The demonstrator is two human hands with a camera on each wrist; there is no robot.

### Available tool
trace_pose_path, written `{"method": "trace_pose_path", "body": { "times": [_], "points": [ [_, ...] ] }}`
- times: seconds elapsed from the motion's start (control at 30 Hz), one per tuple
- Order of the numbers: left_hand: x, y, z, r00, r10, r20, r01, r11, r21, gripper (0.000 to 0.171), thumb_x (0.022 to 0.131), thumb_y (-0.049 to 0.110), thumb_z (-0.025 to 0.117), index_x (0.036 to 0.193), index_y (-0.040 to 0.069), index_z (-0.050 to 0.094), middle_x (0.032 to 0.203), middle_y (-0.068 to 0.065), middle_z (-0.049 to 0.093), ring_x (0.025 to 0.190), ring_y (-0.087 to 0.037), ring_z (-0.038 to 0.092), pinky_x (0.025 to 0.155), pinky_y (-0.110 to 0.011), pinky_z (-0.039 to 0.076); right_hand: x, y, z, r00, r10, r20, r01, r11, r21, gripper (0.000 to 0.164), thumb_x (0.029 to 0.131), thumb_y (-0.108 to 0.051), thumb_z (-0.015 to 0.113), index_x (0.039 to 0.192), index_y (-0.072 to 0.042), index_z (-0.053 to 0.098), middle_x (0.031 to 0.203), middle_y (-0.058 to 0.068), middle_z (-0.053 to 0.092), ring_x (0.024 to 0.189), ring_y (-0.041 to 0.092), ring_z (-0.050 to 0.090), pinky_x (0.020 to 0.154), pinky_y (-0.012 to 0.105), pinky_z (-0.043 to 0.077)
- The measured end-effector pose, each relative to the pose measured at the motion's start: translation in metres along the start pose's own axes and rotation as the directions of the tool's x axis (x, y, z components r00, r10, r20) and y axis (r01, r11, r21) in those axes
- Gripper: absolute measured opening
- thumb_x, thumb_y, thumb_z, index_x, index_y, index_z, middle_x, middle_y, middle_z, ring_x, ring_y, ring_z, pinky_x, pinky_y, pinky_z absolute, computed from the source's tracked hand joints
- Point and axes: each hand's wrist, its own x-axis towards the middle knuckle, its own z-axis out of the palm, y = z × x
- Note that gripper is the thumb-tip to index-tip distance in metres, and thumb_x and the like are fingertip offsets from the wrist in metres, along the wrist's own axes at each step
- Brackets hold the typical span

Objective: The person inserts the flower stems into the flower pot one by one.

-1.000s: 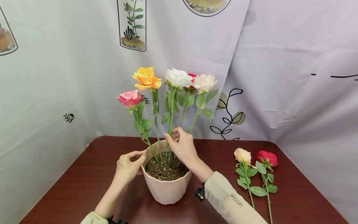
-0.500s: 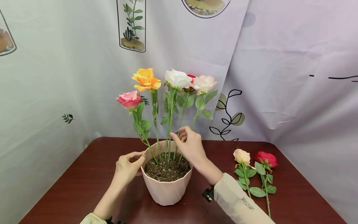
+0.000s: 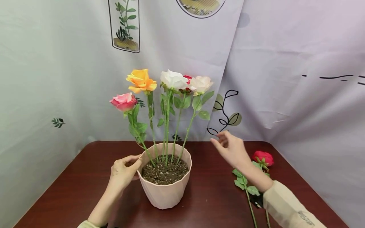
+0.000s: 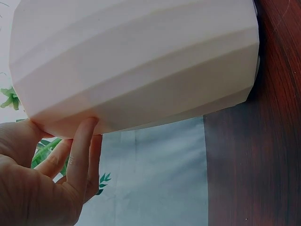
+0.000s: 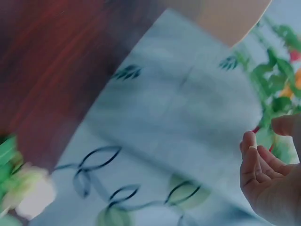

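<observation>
My left hand [image 3: 122, 171] pinches the left rim of a pale pink, ribbed flower pot [image 3: 165, 193]. In the left wrist view its fingers [image 4: 81, 153] press the pot's outer wall. Dark soil [image 3: 171, 175] fills the pot. Upright in it stand artificial roses: a pink rose [image 3: 124, 101], an orange rose [image 3: 141, 81], a white rose [image 3: 172, 80], a partly hidden red rose [image 3: 187, 79] and a pale pink rose [image 3: 201, 85]. My right hand [image 3: 232, 151] is in the air right of the pot, holding nothing, its fingers loosely bent.
On the right of the dark red-brown table [image 3: 208, 190] lie a loose red rose [image 3: 262, 158] and a second rose's leafy stem [image 3: 247, 196]. My right hand and forearm cover that second bloom in the head view. A printed cloth backdrop [image 3: 285, 79] hangs behind the table.
My right hand has let go of the stems, left the pot and moved right towards the lying roses. My left hand stays at the rim. The head view has turned slightly right.
</observation>
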Motion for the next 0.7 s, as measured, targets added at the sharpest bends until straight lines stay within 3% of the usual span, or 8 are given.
{"method": "trace_pose_path", "body": {
  "times": [0.27, 0.43, 0.53, 0.7],
  "points": [
    [0.001, 0.0, -0.001, 1.0, 0.019, 0.005, -0.019, 1.0, -0.012, 0.029, 0.087, 0.016, 0.062, 0.111, 0.002, 0.067, 0.089, -0.012, 0.066, 0.07, -0.013, 0.064, 0.056, -0.029, 0.059, -0.036, 0.062, -0.034, 0.987, 0.153, 0.038, -0.147, 0.98, -0.135, 0.029, 0.086, -0.027, 0.067, 0.098, -0.001, 0.063, 0.077, 0.004, 0.066, 0.07, 0.015, 0.061, 0.056, 0.022, 0.048],
    [0.001, 0.001, -0.003, 1.0, 0.015, 0.0, -0.015, 1.0, 0.003, 0.029, 0.087, 0.017, 0.061, 0.112, 0.002, 0.067, 0.092, -0.014, 0.067, 0.069, -0.012, 0.064, 0.056, -0.028, 0.059, -0.058, 0.09, -0.046, 0.96, 0.243, 0.137, -0.214, 0.956, -0.2, 0.038, 0.084, -0.028, 0.069, 0.102, 0.004, 0.061, 0.075, 0.003, 0.065, 0.068, 0.015, 0.06, 0.055, 0.024, 0.048],
    [0.001, 0.0, -0.003, 1.0, 0.017, 0.001, -0.017, 1.0, 0.009, 0.03, 0.088, 0.017, 0.061, 0.112, 0.002, 0.067, 0.093, -0.015, 0.067, 0.07, -0.012, 0.064, 0.056, -0.028, 0.059, -0.071, 0.103, -0.051, 0.91, 0.334, 0.245, -0.28, 0.932, -0.23, 0.048, 0.083, -0.031, 0.07, 0.109, 0.009, 0.058, 0.072, 0.001, 0.065, 0.063, 0.013, 0.06, 0.053, 0.026, 0.047],
    [0.002, -0.001, -0.001, 1.0, 0.017, 0.018, -0.017, 1.0, 0.017, 0.03, 0.088, 0.018, 0.061, 0.112, 0.002, 0.067, 0.093, -0.016, 0.065, 0.07, -0.013, 0.064, 0.057, -0.028, 0.059, -0.092, 0.115, -0.055, 0.789, 0.464, 0.402, -0.393, 0.885, -0.25, 0.049, 0.081, -0.03, 0.071, 0.106, 0.009, 0.057, 0.064, 0.0, 0.062, 0.058, 0.014, 0.058, 0.05, 0.026, 0.043]
  ]
}}
